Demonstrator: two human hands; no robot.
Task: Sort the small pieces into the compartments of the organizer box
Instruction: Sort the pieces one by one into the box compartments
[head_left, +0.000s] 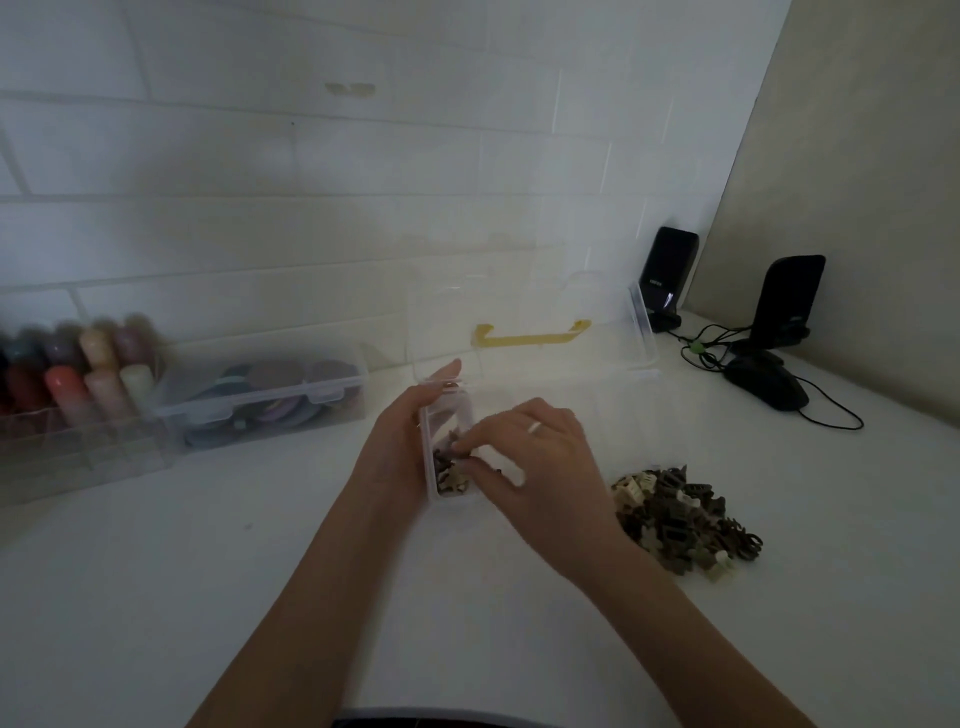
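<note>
The left hand (402, 431) holds a small clear box (449, 441) from its left side, with the thumb lying along the far upper edge and the palm against the wall of the box; the other fingers are hidden behind it. The right hand (540, 462) reaches into this box from the right, its fingers bent down among the small brown and beige pieces (451, 470) that lie in the near end of the box. The fingertips touch these pieces, but I cannot tell if they pinch one, because the fingers cover each other. A ring (535, 427) sits on one finger of the right hand. To the right of the right hand, near its wrist, a pile of pieces (685, 517) in dark brown, olive and cream lies loose on the white counter (208, 571). Behind both hands stands a large clear case (530, 332) with a yellow handle (532, 335), against the tiled wall (311, 156). Far to the left of the left hand there is a closed clear container (270, 400) with round coloured things inside, and beside it a clear tray (78, 447) with coloured rolls, which look blurred. Far to the right, two black speakers (670, 275) and a black mouse (769, 387) with cables rest on the counter.
</note>
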